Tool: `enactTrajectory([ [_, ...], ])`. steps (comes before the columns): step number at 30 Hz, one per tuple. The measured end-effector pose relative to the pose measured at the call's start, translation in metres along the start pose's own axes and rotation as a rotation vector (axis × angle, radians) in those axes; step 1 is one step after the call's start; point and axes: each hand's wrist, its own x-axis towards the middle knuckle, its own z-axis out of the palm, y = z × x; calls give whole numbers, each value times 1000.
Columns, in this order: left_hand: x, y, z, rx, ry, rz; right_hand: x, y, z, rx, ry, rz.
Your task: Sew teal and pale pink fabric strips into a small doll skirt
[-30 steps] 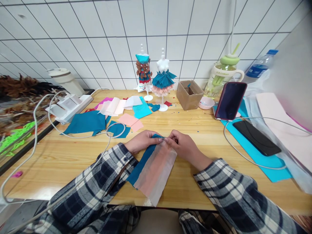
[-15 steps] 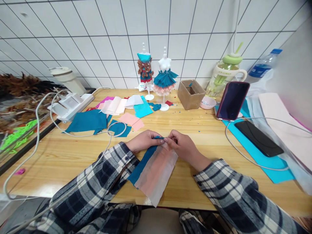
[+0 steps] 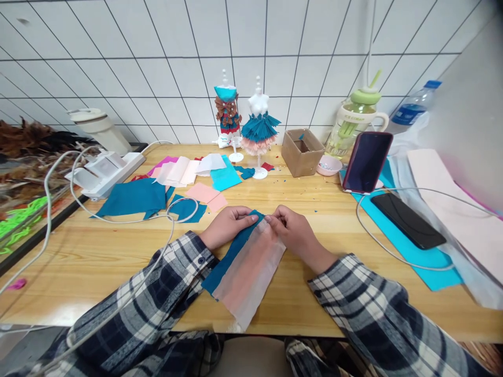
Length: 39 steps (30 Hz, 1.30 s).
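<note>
Layered crepe paper (image 3: 251,275), with a teal strip along its left side and pink and whitish sheets over it, hangs between my hands near the table's front edge. My left hand (image 3: 229,226) pinches the top end of the teal part between thumb and fingers. My right hand (image 3: 293,234) is closed on the upper right corner of the pale layers. Beyond the hands stand two small white dress forms, one in a teal and pink frilled skirt (image 3: 261,128), the other in a brown, red and teal outfit (image 3: 227,111).
Teal paper (image 3: 131,199), pink pieces (image 3: 206,195) and a white cable (image 3: 170,230) lie at left near a power strip (image 3: 108,173). Behind right are a cardboard box (image 3: 302,153), a pink bowl (image 3: 329,165), a propped phone (image 3: 367,162) and a flat black phone (image 3: 408,221).
The top edge of the paper, bunched between the fingers before, now lies flatter, with more of the teal end showing. My hands stay in nearly the same place; the view has shifted slightly.
</note>
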Motion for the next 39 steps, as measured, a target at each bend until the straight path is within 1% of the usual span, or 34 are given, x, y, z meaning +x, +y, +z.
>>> enactTrajectory([
  [3,0,-1,-2,36,-22,-5,0,-1,0,18,-22,8],
  [12,3,-4,-5,168,-94,64,-2,-1,3,93,-69,14],
  [16,2,-3,-4,124,-95,41,-1,-2,3,91,-54,7],
  [20,2,-2,-1,26,-52,17,-1,-1,4,79,-14,17],
  [25,1,-2,1,-61,-27,-18,0,-1,5,101,-22,23],
  [32,1,-1,0,-91,-44,-40,1,2,6,135,-27,53],
  [39,0,1,1,-112,-67,-57,2,3,6,116,-12,52],
])
